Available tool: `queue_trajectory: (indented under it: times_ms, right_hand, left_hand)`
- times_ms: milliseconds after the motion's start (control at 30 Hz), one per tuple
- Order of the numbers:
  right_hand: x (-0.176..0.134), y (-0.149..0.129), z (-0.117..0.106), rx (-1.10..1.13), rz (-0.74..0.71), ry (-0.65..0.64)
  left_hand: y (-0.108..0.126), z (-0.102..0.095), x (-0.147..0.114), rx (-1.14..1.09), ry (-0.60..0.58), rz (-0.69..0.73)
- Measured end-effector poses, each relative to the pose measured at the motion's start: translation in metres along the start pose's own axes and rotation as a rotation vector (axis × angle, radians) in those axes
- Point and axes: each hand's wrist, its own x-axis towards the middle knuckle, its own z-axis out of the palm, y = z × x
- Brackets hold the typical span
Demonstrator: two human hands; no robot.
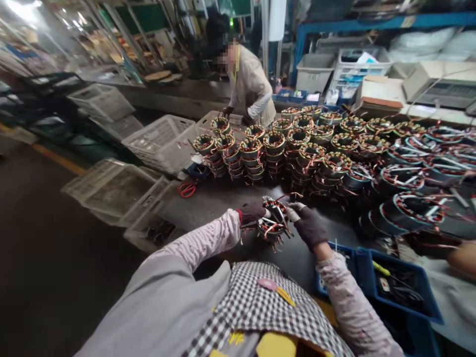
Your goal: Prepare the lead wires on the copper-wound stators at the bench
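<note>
A motor stator (273,228) with copper windings, white sleeves and loose wire ends is on the dark bench in front of me. My left hand (255,212), in a dark glove with pale fingertips, grips its left rim. At the opposite rim, my gloved right hand (308,224) has thumb and fingers closed on the winding wires (288,218). Exactly which strands lie between those fingers is too small to make out. Just beyond my hands stand stacks of stators (251,153) with yellowish wound rims.
More stators (412,210) with white sleeves crowd the right side. A blue tray (401,282) of tools sits by my right forearm. Plastic crates (111,191) stand to the left. Across the bench a person (253,82) leans over; another person's arm (463,260) shows at right.
</note>
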Motion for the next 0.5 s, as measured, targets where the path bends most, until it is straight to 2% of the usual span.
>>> queue_trajectory:
  times_ms: [67,100,167,200,233,267,333,367,433,500]
  right_hand:
    - [0.007,-0.036,0.003,-0.431,-0.024,-0.07]
    - [0.011,-0.051,0.006,-0.625,-0.014,-0.101]
    - [0.016,-0.074,0.014,-0.894,-0.023,-0.154]
    - [0.019,-0.081,0.017,-0.964,-0.036,-0.188]
    - [0.021,-0.084,0.019,-0.995,-0.039,-0.215]
    - [0.024,-0.085,0.019,-0.99,-0.027,-0.227]
    - [0.027,-0.079,0.016,-0.884,0.04,-0.199]
    - [0.028,-0.075,0.015,-0.796,0.075,-0.173]
    - [0.025,-0.067,0.014,-0.624,0.104,-0.118]
    - [0.02,-0.066,0.017,-0.574,0.073,-0.05]
  left_hand:
    - [0.003,-0.015,-0.007,0.165,0.071,-0.005]
    - [0.005,-0.024,-0.012,0.24,0.138,0.036]
    - [0.006,-0.039,-0.024,0.367,0.302,0.207]
    - [0.006,-0.045,-0.029,0.426,0.32,0.308]
    - [0.004,-0.049,-0.034,0.494,0.265,0.403]
    - [0.002,-0.051,-0.037,0.577,0.158,0.483]
    - [-0.001,-0.052,-0.038,0.782,-0.076,0.589]
    - [-0.001,-0.051,-0.036,0.89,-0.153,0.62]
    - [0.002,-0.048,-0.03,1.064,-0.229,0.64]
    - [0.01,-0.045,-0.023,1.156,-0.291,0.623]
